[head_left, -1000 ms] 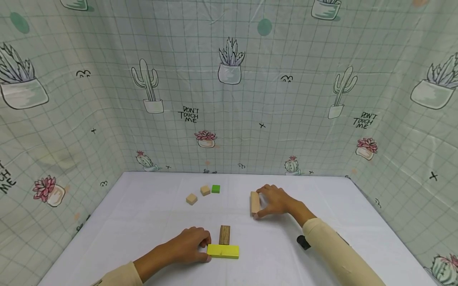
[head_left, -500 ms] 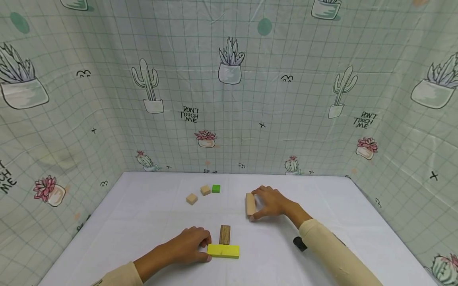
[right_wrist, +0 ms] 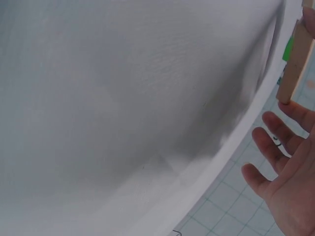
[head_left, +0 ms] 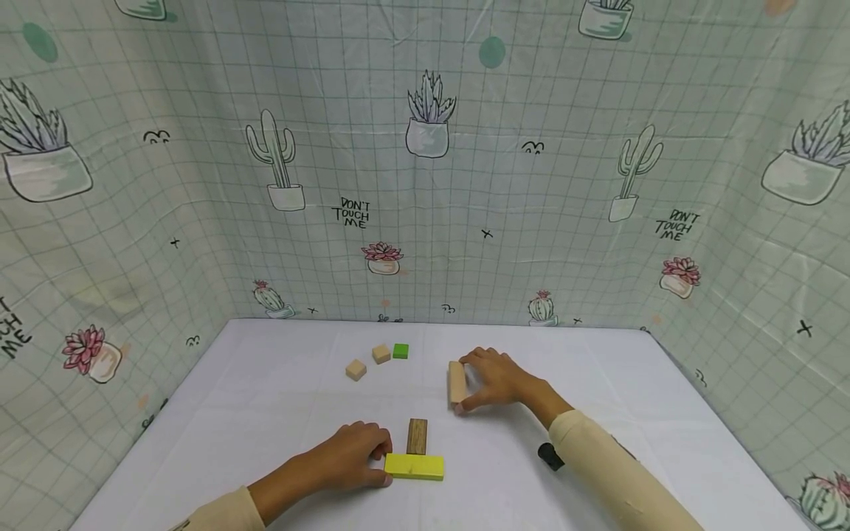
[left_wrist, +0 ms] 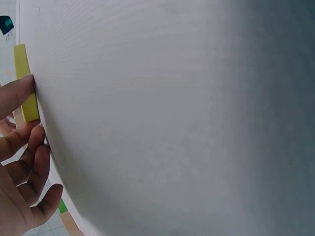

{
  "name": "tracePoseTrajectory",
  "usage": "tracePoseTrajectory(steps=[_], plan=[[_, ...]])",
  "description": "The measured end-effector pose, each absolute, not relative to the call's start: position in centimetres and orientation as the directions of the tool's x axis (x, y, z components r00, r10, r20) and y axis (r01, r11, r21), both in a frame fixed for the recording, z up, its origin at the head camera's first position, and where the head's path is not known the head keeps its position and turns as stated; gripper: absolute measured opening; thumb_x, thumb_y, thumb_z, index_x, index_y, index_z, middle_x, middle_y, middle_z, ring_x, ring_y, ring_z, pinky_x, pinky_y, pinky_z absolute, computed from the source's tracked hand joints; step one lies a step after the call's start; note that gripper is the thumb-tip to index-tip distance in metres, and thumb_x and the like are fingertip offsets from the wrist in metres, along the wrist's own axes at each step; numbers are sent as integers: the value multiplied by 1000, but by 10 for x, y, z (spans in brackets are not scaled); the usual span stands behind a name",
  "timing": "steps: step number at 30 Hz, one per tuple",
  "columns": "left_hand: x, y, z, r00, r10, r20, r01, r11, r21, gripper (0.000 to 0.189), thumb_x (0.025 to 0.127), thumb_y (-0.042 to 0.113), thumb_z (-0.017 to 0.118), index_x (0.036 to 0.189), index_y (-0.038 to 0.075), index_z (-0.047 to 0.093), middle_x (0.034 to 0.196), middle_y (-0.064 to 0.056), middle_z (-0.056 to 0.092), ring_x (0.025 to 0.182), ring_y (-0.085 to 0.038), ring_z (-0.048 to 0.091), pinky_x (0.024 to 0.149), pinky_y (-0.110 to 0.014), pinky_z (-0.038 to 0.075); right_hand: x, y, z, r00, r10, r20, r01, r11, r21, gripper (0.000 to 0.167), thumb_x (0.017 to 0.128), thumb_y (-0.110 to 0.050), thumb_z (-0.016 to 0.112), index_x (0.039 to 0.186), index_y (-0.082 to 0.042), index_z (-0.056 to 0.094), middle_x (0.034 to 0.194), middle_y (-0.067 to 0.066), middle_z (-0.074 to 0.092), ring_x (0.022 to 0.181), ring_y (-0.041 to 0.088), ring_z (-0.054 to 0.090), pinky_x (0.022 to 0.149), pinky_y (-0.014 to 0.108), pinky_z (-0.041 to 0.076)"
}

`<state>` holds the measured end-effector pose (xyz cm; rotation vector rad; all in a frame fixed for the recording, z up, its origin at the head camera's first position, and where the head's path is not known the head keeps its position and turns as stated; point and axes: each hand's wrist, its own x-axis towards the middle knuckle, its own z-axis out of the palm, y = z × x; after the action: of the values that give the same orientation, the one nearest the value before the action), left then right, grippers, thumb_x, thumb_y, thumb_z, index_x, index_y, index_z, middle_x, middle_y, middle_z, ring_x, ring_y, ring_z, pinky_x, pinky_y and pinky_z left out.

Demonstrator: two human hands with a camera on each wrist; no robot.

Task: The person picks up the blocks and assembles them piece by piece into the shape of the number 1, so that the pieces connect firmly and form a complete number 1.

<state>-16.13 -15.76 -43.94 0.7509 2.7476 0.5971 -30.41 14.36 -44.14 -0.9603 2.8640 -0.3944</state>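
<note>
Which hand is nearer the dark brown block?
Left. The left hand is just left of the dark brown block; the right hand is farther off, beyond it to the right.

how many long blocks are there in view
3: the yellow block held in the left hand, the brown block just beyond it, and the pale block held in the right hand. The sleeves could hide others.

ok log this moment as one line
left hand: grips yellow rectangular block; right hand: pinches pale wooden rectangular block; brown oblong wooden block: beyond yellow block
</note>
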Motion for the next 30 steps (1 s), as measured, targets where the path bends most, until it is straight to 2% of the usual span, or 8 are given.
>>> tracePoseTrajectory(steps=[30], plan=[[-161,-157,-439,-847,515,-130,416,796,440,29,82,37,82,98,19,65,82,13,51,79,-7,43,74,-28,38,-298,124,-447,-778,-628,3,-610,753,-247,90,69,-66,77,137,-11,57,136,6,57,124,29,53,99,52,44]])
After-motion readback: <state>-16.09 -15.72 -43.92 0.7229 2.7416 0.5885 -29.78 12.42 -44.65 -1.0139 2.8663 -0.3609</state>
